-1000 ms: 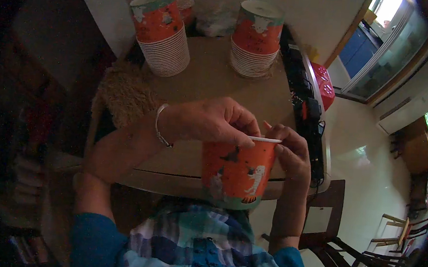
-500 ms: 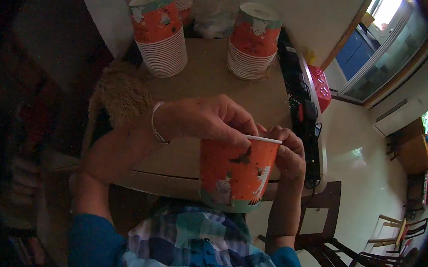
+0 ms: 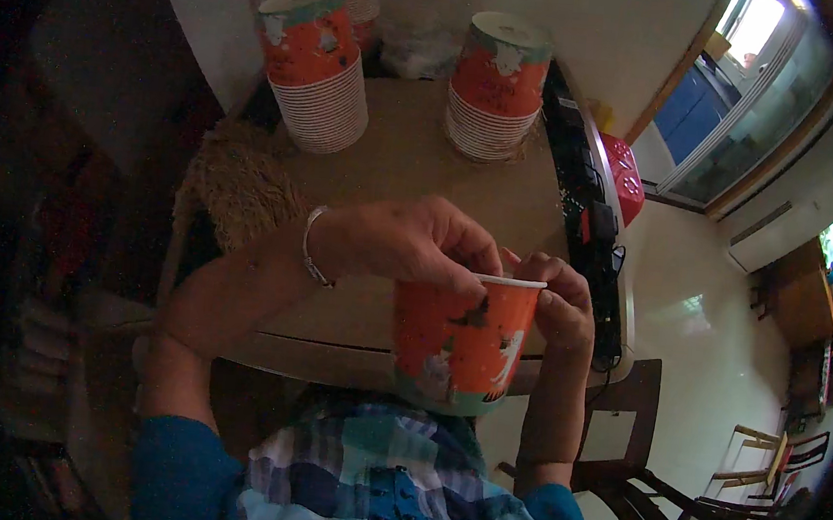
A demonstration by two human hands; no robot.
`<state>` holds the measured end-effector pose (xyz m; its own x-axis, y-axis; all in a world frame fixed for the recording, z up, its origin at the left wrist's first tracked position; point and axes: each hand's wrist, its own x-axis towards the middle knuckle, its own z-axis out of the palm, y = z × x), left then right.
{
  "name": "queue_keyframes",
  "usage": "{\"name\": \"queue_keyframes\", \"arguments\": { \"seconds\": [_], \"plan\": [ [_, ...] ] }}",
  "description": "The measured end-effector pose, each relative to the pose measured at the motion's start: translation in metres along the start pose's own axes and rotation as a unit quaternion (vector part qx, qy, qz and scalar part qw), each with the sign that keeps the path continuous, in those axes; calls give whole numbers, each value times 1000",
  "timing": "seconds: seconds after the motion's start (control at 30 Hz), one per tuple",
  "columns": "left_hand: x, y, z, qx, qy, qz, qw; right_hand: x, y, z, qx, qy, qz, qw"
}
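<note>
An orange paper cup with a white rim, a green band at its base and white animal figures is held upright in front of my body, at the table's near edge. My left hand, with a silver bracelet on the wrist, pinches the rim from the left, thumb outside and fingers over the far side. On the right, my right hand grips the same rim, its thumb against the outer wall. The inside of the cup and some fingertips are hidden behind the rim.
Upside-down stacks of matching cups stand at the back left and back right of the brown tabletop. A shaggy brown cloth lies left. Cables and a black strip run along the right edge, beside a red plastic container.
The cup's rim and both hands sit slightly lower in view, and the cup is tilted a little differently. Both hands keep their hold; the whole view has shifted slightly.
</note>
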<state>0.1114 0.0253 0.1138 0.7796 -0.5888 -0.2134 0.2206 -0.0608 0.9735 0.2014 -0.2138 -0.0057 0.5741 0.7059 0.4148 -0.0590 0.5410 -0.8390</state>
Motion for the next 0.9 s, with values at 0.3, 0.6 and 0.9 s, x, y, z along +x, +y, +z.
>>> {"name": "queue_keyframes", "arguments": {
  "seconds": [0.3,0.6,0.9],
  "plan": [
    [-6,0,-3,18,41,9,999,7,-15,18,-294,109,-34,949],
    [-4,-8,-1,110,170,55,978,7,-15,76,-544,198,-120,806],
    [-4,-18,0,204,211,96,951,9,3,95,-517,201,-145,819]
  ]
}}
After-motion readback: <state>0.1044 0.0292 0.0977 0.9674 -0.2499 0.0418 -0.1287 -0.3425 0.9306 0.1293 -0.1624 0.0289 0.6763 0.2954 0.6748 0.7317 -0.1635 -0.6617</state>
